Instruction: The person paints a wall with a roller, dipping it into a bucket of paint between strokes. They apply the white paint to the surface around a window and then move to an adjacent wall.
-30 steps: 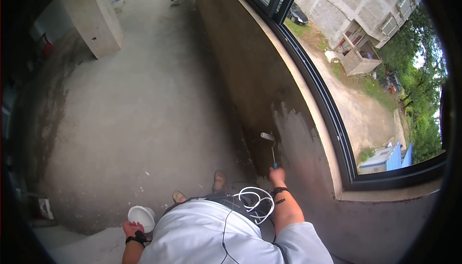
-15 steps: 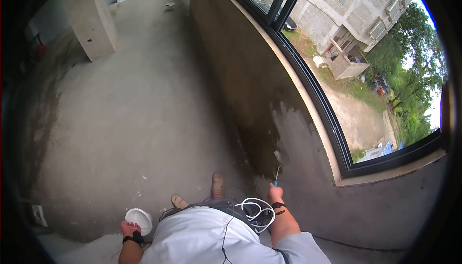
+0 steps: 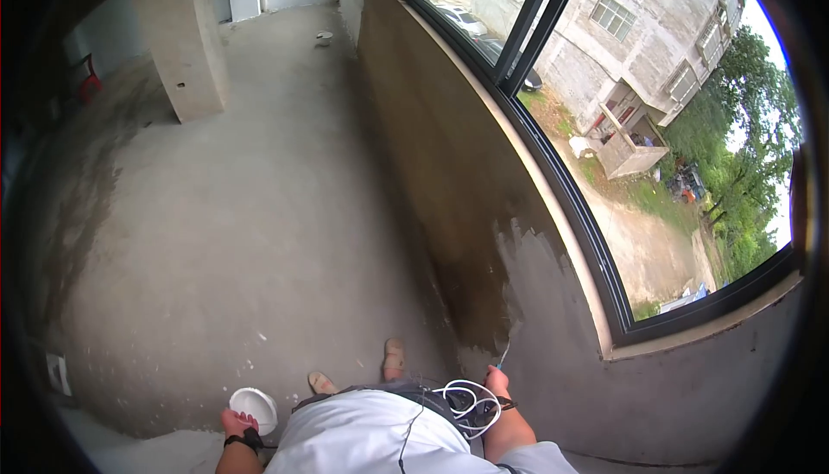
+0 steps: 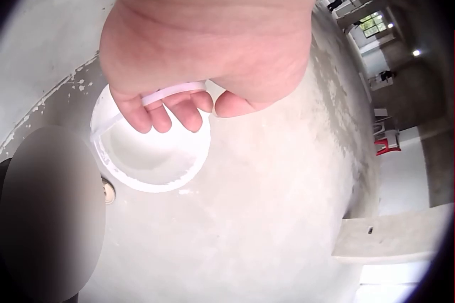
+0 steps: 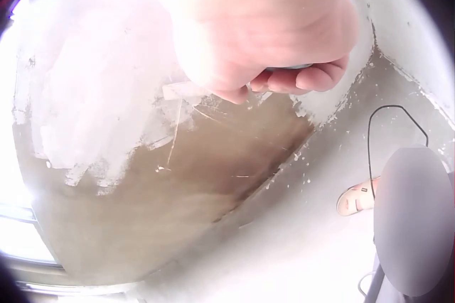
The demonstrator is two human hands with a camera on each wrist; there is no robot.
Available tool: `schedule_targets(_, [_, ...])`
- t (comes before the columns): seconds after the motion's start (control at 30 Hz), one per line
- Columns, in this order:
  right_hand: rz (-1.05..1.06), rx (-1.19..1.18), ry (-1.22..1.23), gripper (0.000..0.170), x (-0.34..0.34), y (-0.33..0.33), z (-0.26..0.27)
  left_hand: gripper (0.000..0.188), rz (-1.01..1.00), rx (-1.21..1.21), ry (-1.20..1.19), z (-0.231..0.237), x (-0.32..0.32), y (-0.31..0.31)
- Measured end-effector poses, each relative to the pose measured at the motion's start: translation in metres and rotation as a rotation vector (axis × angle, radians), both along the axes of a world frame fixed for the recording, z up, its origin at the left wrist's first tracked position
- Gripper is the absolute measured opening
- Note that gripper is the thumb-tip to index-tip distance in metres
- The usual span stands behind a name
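A white bucket (image 3: 273, 410) hangs low on the person's left side. The left hand (image 3: 239, 422) carries it, with fingers curled round its thin handle (image 4: 174, 91) in the left wrist view. Pale liquid lies inside the bucket. On the other side, the right hand (image 3: 496, 380) grips a small paint roller (image 3: 505, 354) by its blue handle. In the right wrist view the roller's pale sleeve (image 5: 182, 90) lies at the light coated patch (image 5: 99, 104) of the wall, partly hidden by the hand. Darker brown wall (image 3: 449, 258) borders this patch.
A dark-framed window (image 3: 561, 163) with a pale sill runs above the wall. White cable (image 3: 471, 401) loops at the person's waist. A concrete pillar (image 3: 186, 60), a red chair (image 3: 89, 81) and a small white container (image 3: 324, 38) stand farther off on the concrete floor (image 3: 259, 215).
My right hand has drawn the roller down and back along the wall, from the brown area to the coated patch near the body. My left hand keeps holding the bucket.
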State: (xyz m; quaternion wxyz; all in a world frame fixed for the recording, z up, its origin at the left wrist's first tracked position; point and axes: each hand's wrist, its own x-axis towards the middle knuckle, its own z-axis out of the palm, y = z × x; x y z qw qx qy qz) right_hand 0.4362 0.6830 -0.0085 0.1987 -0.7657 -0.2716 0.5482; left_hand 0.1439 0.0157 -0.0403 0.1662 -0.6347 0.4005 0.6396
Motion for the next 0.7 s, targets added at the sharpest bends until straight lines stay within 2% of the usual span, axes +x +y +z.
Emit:
schedule_targets(0.2, [0.016, -0.067, 0.079, 0.023, -0.023, 0.024, -0.004, 0.025, 0.047, 0.018, 0.036, 0.005, 0.017, 0.009])
schedule_targets(0.53, [0.159, -0.059, 0.079, 0.012, -0.047, 0.08, -0.072, 0.025, 0.127, -0.078, 0.074, 0.028, 0.054, 0.051])
schedule_targets(0.7, [0.195, -0.103, 0.064, 0.009, -0.055, 0.107, -0.092, 0.025, 0.081, -0.088, 0.061, 0.027, 0.071, 0.063])
